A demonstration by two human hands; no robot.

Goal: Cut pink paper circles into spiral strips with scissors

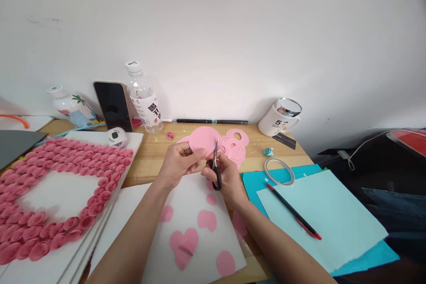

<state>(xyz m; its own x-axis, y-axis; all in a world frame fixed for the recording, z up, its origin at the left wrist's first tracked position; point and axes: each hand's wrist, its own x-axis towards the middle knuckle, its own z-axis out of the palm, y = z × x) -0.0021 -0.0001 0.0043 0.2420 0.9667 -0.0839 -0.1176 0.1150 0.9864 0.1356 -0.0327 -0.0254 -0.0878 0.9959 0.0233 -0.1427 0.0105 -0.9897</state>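
Near the middle of the desk, my left hand (pixel 181 162) pinches a round pink paper disc (pixel 203 138) by its lower edge. My right hand (pixel 228 177) is closed round black-handled scissors (pixel 216 171), whose blades point up at the disc's right edge. Whether the blades are cutting the paper, I cannot tell. Behind my hands lie several cut pink paper rings and spirals (pixel 238 144). Below them is a white board (pixel 196 186) carrying loose pink pieces, among them a heart-like shape (pixel 184 246) and a small disc (pixel 226 262).
At left lies a board covered with pink paper roses (pixel 96 208). A phone (pixel 113 106), a plastic bottle (pixel 144 102) and a mug (pixel 279 117) stand along the wall. At right, a tape roll (pixel 279 171) and a pen (pixel 293 211) rest on blue paper sheets (pixel 336 222).
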